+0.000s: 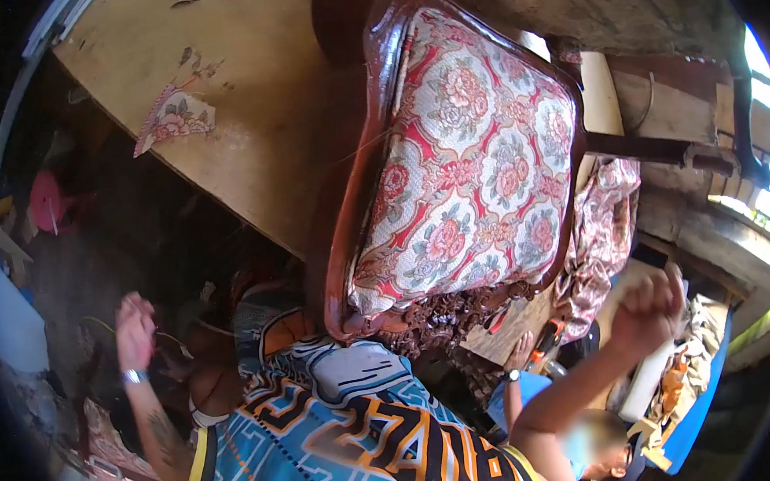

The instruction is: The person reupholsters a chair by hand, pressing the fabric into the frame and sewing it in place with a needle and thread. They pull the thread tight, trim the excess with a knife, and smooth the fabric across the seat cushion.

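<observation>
A carved dark wooden chair part (347,199) with a padded panel (486,155) of red and white floral fabric stands in front of me. My left hand (134,325) is low at the left, apart from the chair, fingers curled; whatever may be in them cannot be made out. My right hand (647,314) is raised to the right of the padded panel, fingers bent inward, also with nothing clearly visible in them. Neither hand touches the chair. A scrap of floral fabric (179,119) lies on the table at the upper left.
The wooden table (262,98) reaches under the chair. At the lower right, another person's hand (520,354) is beside an orange-handled tool (547,336). Bunched shiny cloth (598,236) lies right of the chair. A pink object (48,201) is at the left.
</observation>
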